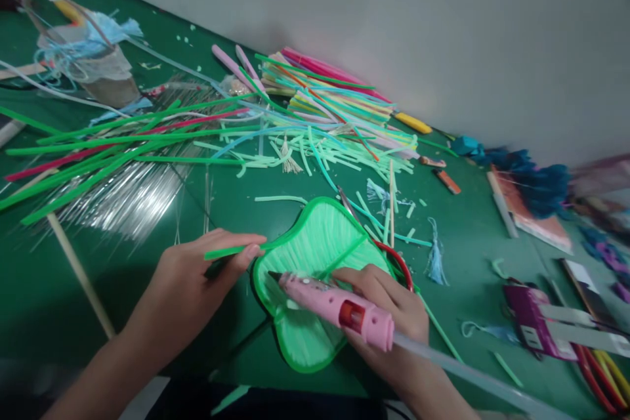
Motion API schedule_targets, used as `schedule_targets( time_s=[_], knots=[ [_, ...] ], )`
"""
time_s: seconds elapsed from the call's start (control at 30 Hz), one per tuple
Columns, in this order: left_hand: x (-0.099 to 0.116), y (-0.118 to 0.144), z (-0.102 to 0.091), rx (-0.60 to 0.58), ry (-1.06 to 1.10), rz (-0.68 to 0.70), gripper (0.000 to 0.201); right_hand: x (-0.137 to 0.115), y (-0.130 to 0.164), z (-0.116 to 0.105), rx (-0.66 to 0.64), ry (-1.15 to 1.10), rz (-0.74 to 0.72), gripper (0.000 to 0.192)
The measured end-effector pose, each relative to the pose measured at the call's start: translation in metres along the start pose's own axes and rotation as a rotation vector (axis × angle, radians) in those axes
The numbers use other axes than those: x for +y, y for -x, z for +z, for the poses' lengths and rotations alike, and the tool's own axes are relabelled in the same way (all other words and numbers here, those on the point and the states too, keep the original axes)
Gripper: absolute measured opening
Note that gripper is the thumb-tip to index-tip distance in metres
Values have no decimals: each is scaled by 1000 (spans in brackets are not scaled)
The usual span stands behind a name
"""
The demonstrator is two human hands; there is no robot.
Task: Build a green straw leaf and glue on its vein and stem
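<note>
My left hand (197, 275) pinches a bright green pipe cleaner (221, 252) between thumb and fingers, right at the left edge of a lobed green leaf-like piece (327, 226). Darker green fuzzy trim runs round the piece's rim and along a line down its middle. Wrapped in my right hand (394, 305) is a pink pen-shaped glue gun (315, 298), a clear glue stick (457, 367) trailing from its back end. Its dark nozzle points left, over the piece near the left rim. Whether the tip touches cannot be made out. Red-handled scissors (401, 262) lie partly behind the piece.
Long green pipe cleaners (123, 141) lie across shiny wires (132, 193) at the left. Cut stems (325, 151) and coloured bundles (339, 105) pile up near the wall. A small basket (108, 82) stands at upper left. A purple box (534, 321) lies at right.
</note>
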State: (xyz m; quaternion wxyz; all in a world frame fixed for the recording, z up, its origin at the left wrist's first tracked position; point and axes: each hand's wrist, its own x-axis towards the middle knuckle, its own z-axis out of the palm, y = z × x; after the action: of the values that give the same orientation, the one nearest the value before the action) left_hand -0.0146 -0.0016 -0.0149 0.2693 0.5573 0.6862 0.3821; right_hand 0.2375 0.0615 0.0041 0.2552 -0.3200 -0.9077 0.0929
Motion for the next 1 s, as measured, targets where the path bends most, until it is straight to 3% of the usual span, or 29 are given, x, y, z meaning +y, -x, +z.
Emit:
schedule_targets(
  time_s=[0.4,1.0],
  knots=[
    [1,0,0,-8,13,-13,24,-2,-3,9,-31,-10,121,13],
    [2,1,0,-19,22,-21,22,-1,-8,13,-62,31,65,26]
  ],
)
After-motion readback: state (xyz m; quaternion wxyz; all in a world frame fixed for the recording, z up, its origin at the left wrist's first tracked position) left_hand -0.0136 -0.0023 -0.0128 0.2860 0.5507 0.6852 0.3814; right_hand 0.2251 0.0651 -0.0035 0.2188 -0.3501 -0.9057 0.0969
